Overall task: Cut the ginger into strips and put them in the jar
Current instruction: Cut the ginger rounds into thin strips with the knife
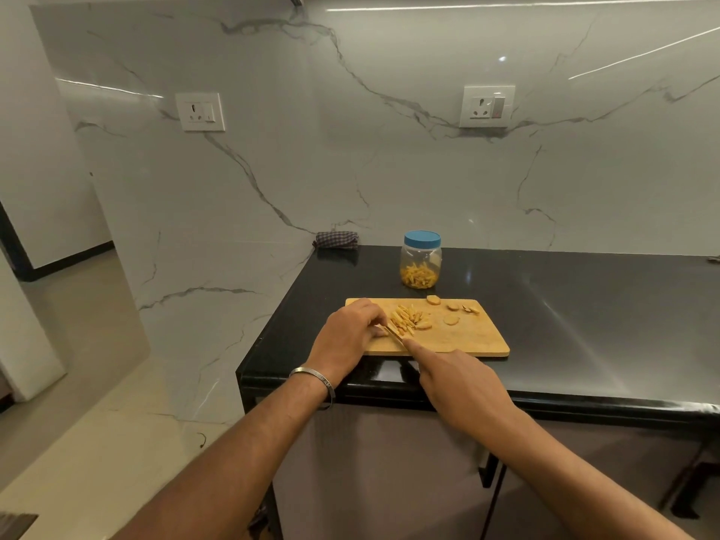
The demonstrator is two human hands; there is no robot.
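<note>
A wooden cutting board (467, 337) lies on the black counter. A heap of ginger strips (407, 319) sits on its left half, and several round ginger slices (452, 319) lie toward its far right. My left hand (350, 333) curls over a ginger piece at the board's left edge, holding it down. My right hand (463, 387) grips a knife (395, 335), index finger stretched along the blade, which meets the ginger beside my left fingers. Behind the board stands a clear jar (420, 263) with a blue lid on, holding ginger strips.
A folded checked cloth (337, 240) lies at the counter's back left corner against the marble wall. The counter (584, 313) stretches right of the board. Its left edge drops to the floor. Two wall sockets sit above.
</note>
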